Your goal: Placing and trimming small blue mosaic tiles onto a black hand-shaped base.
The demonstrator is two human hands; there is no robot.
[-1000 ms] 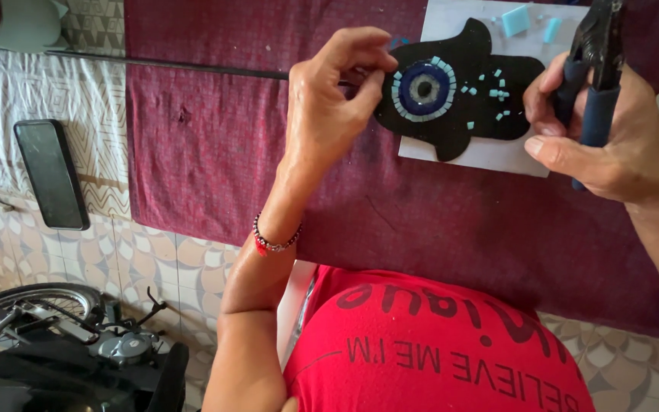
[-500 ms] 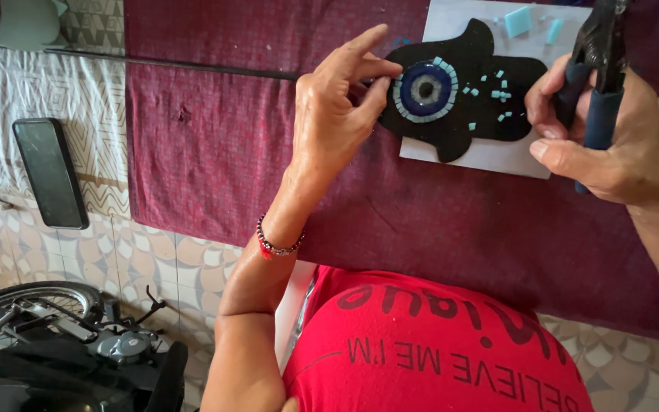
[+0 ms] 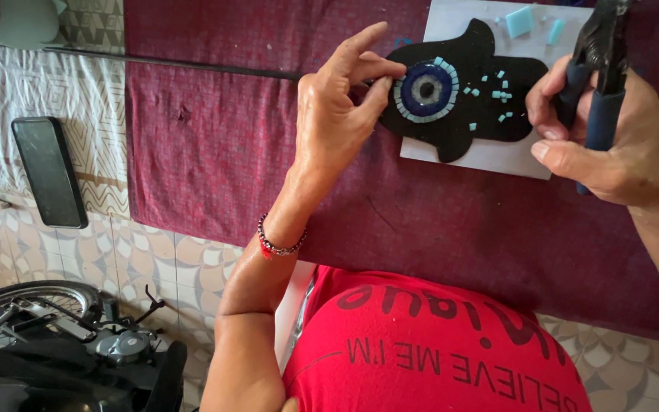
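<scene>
A maroon cloth (image 3: 215, 145) covers the table, bearing a white sheet (image 3: 497, 156).
</scene>
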